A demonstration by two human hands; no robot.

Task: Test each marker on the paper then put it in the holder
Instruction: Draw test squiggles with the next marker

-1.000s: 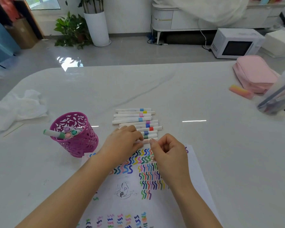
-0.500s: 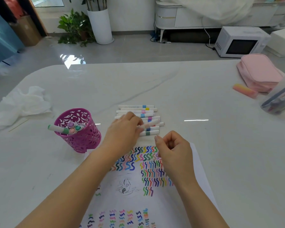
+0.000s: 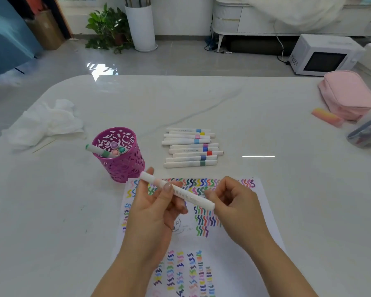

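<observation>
My left hand (image 3: 156,209) grips a white marker (image 3: 186,195) with a pale pink band, held slantwise above the paper (image 3: 240,243). My right hand (image 3: 236,209) has its fingertips at the marker's lower right end; whether it pinches that end I cannot tell. The paper is covered with coloured squiggles. A row of several white markers (image 3: 191,147) lies on the table beyond the paper. The magenta cut-out holder (image 3: 120,155) stands to the left with a few markers in it; one green-banded marker (image 3: 96,150) leans out over its rim.
A crumpled white tissue (image 3: 45,123) lies at far left. A pink pouch (image 3: 347,93), a pink-orange eraser (image 3: 327,117) and a clear container (image 3: 366,131) of pens sit at the right edge. Beyond the white table (image 3: 201,99) is floor with a plant and a microwave.
My left hand took a marker from the near end of the row and lifted it back over the paper. My right hand rose to meet its lower end.
</observation>
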